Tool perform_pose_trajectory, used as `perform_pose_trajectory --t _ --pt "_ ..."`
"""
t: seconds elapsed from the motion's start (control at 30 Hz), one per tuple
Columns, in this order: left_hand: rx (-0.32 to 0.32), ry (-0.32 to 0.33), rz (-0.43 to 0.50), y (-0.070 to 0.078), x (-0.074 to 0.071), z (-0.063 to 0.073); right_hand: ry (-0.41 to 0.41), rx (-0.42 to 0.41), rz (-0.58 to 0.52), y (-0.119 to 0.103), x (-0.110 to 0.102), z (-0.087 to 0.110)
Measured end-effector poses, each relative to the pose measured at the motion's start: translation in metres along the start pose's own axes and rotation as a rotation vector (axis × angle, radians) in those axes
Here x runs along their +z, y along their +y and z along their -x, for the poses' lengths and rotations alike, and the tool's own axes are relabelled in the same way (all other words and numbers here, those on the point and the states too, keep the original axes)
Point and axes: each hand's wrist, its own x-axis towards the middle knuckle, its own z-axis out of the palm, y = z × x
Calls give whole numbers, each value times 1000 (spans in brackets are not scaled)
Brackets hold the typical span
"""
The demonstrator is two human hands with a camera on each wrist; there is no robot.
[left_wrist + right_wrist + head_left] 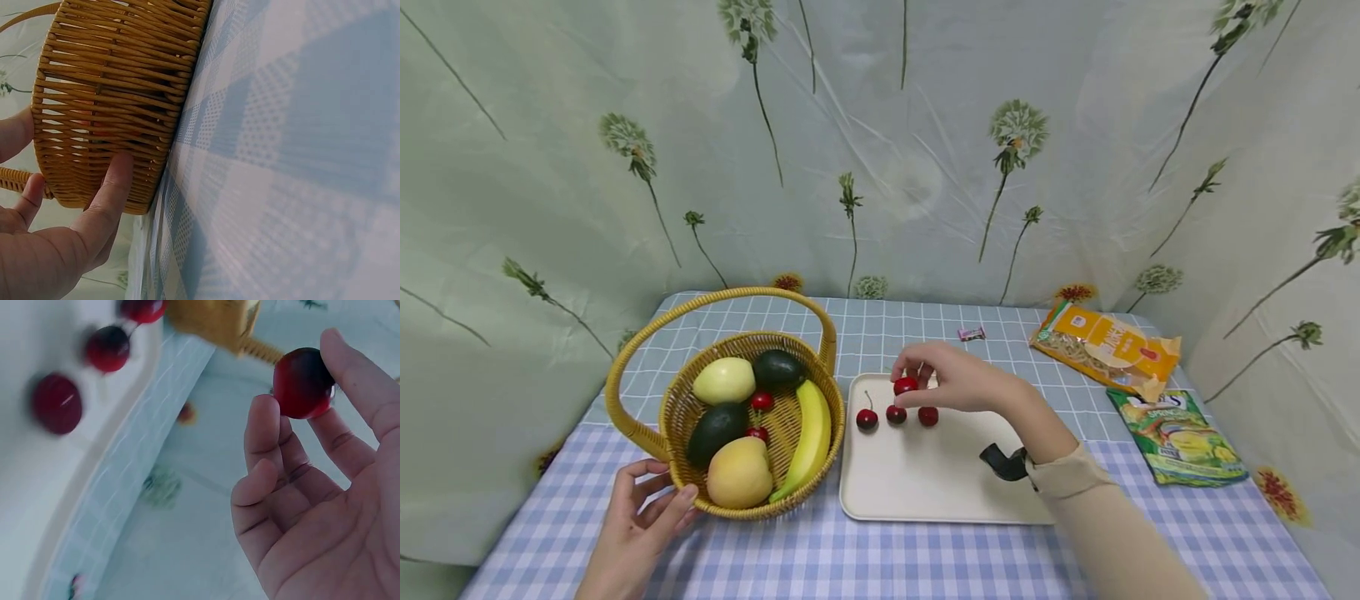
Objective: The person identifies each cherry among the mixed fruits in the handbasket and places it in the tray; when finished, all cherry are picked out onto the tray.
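My right hand [951,379] pinches a dark red cherry [304,383] between thumb and fingertips, above the cream tray [925,492]. Below it on the tray lie three more cherries [867,419], near its back left part. At the left, my left hand [643,517] touches the yellow wicker basket [119,81]; a fairly straight finger [115,181] lies against the woven side and the thumb is at the rim. Inside the basket are a banana [811,433], a yellow peach-like fruit [740,473], a pale green-yellow fruit [724,381], two dark green avocado-like fruits [718,433] and two cherries [762,402].
The basket's tall handle [752,292] arches over its back left side. An orange snack bag [1105,346] and a green snack bag [1180,437] lie at the right. A small pink wrapped candy [972,333] lies behind the tray. A patterned curtain [910,167] hangs behind the checked tablecloth [880,558].
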Motion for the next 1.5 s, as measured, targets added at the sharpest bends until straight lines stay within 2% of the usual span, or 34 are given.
perform_pose_trajectory --t 0.23,0.53,0.93,1.3,1.5 --pt "-1 4 -1 1 -1 0 74 111 11 38 -2 29" --pt "3 0 11 -1 -2 0 100 168 -4 76 5 47" --pt "-15 15 7 0 -2 0 59 204 -45 92 15 41" --pt "-2 0 -16 1 -1 0 62 234 -34 99 26 40" --pt "-27 -5 -21 2 -2 0 68 243 -28 100 30 38"
